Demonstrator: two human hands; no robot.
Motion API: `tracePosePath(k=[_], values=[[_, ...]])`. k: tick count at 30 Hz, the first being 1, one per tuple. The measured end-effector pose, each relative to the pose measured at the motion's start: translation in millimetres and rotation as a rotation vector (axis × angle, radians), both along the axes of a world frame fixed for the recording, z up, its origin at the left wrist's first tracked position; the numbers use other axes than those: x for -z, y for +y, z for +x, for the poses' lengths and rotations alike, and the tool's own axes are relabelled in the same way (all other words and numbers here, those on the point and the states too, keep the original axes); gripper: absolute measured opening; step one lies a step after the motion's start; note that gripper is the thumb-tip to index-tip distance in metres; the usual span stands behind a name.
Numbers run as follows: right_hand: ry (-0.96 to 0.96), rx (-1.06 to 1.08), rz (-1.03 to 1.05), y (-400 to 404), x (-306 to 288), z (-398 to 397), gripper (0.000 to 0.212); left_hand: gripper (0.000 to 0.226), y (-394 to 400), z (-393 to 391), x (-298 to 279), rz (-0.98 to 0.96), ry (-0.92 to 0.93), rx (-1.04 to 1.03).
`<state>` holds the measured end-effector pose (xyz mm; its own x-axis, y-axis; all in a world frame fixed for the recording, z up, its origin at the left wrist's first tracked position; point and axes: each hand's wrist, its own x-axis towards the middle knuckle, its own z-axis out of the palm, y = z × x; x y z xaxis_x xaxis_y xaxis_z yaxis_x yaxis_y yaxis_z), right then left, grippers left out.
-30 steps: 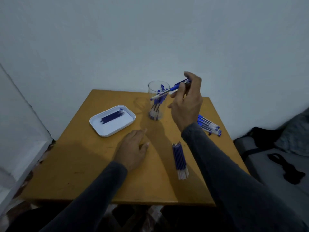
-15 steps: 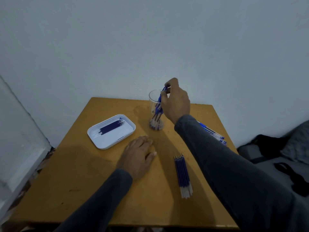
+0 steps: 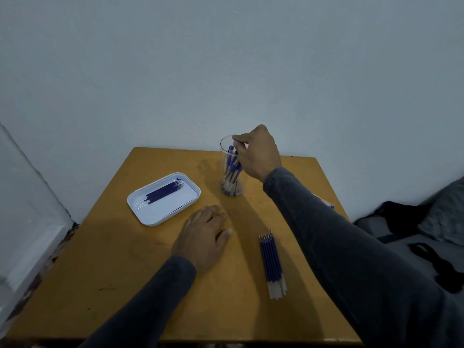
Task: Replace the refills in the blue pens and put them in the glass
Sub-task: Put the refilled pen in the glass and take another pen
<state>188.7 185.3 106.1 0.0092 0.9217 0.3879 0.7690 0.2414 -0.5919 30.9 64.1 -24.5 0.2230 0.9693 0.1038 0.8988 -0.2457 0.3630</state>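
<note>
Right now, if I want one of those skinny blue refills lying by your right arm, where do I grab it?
Pinch one refill in the loose bundle of refills at its blue middle, coming straight down from above. They lie flat on the table, side by side, so take an outer one; its free side probably gives a fingertip room.

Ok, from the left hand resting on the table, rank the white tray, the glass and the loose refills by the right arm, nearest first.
Measured from the left hand:
1. White tray, just to its left.
2. Loose refills, to its right, only a little farther; close call with the tray.
3. Glass, behind it, toward the wall.
</note>
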Motion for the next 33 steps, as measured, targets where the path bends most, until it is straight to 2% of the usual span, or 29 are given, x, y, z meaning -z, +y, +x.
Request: tracePosePath(k=[3, 5, 8, 12, 16, 19, 27, 33], values=[[0.016, 0.067, 0.083, -10, -1, 17, 0.025, 0.056, 0, 0, 0, -0.003, -0.005, 0.001], [-0.012, 0.173, 0.062, -21, 9, 34, 0.022, 0.055, 0, 0, 0, 0.007, -0.014, 0.008], [-0.051, 0.269, -0.137, -38, 40, 60, 0.018, 0.054, 1, 0, 0, 0.006, -0.013, 0.01], [-0.337, 0.26, -0.368, -63, 77, 81, 0.023, 0.055, 0, 0, -1, -0.006, -0.001, 0.012], [-0.436, 0.255, -0.292, -77, 97, 91, 0.035, 0.055, -1, 0, -2, 0.001, -0.003, 0.004], [-0.48, 0.235, -0.267, -75, 97, 93, 0.036, 0.056, -1, -1, -2, -0.01, -0.001, 0.01], [-0.479, 0.219, -0.274, -65, 91, 89, 0.045, 0.055, 0, -1, -2, 0.009, -0.009, 0.009], [-0.549, 0.195, -0.241, -72, 91, 90, 0.046, 0.056, 1, 0, 0, 0.004, 0.001, 0.001]])
